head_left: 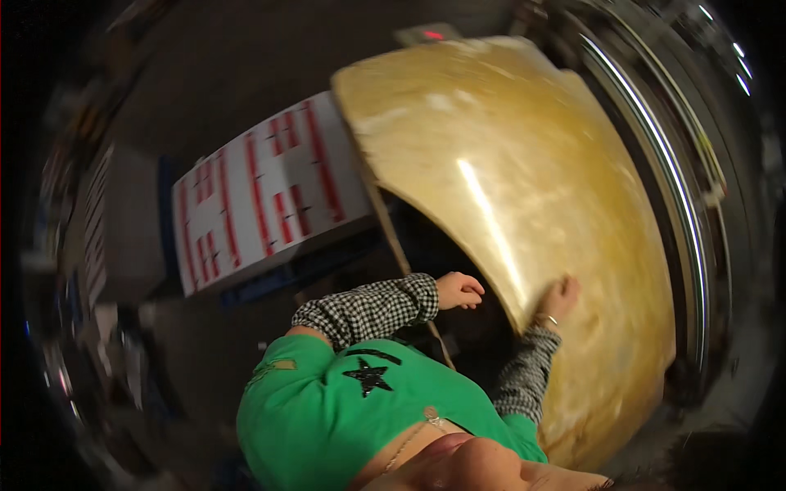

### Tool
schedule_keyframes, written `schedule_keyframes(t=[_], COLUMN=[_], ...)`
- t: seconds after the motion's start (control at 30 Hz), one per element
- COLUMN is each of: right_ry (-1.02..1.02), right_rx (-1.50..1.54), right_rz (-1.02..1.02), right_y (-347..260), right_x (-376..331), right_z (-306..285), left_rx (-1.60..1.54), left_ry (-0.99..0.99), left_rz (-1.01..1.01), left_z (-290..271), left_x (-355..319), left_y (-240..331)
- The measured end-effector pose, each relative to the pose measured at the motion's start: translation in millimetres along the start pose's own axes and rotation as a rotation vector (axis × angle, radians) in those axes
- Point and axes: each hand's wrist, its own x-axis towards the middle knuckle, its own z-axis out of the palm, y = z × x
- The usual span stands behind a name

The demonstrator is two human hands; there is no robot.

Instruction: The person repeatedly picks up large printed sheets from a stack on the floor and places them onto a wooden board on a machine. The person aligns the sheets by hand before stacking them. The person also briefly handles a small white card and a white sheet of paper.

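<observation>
A large worn golden-yellow work surface (573, 213) with a curved near edge fills the right half of the head view. My left hand (460, 290) hangs in front of that edge, over a dark gap. Its fingers are loosely curled together, and no object shows in them. Over the yellow surface is my right hand (559, 299), close to it or touching it. Motion smears its fingers, so their pose and anything under them stay unclear. Black-and-white checked sleeves cover both forearms, and a thin band circles the right wrist.
To the left stands a stack with a white top (270, 188) marked with red stripes and blocks, resting on a blue base. Another pale stack (131, 221) is farther left. Metal rails (655, 155) run along the right side. A small red light (432, 35) glows beyond the far edge.
</observation>
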Motion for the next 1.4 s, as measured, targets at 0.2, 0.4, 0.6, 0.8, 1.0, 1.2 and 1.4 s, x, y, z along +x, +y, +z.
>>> schedule_keyframes(t=[0.2,0.4,0.6,0.8,1.0,1.2,1.4], right_ry=[0.042,-0.255,-0.903,-1.239,-1.466,-1.285,-1.308], right_rx=[0.475,0.807,0.615,0.182,-0.093,-0.21,-0.223], right_rz=[0.328,0.101,0.0,-0.131,0.081,-0.213,0.011], right_y=[-19.1,-245.5,-322.2,-275.3,-194.4,-121.1,-219.2], right_x=[78.3,31.8,-23.3,-49.0,-49.6,1.1,52.0], right_z=[4.5,2.1,176.0,304.7,414.2,541.6,588.5], left_rx=[-0.187,-0.516,-0.48,-0.908,-1.029,-0.486,-0.49], left_ry=[0.655,0.896,0.886,1.117,1.292,1.332,1.343], left_rz=[0.148,-0.03,-0.279,-0.203,-0.371,-0.928,-1.17], left_z=[-85.4,-130.5,-242.2,-316.3,-319.5,-342.8,-392.9], left_x=[-83.3,-173.9,-198.3,-225.9,-211.6,-198.4,-198.9], left_y=[31.7,10.4,-77.6,-105.2,-137.7,-187.7,-155.4])
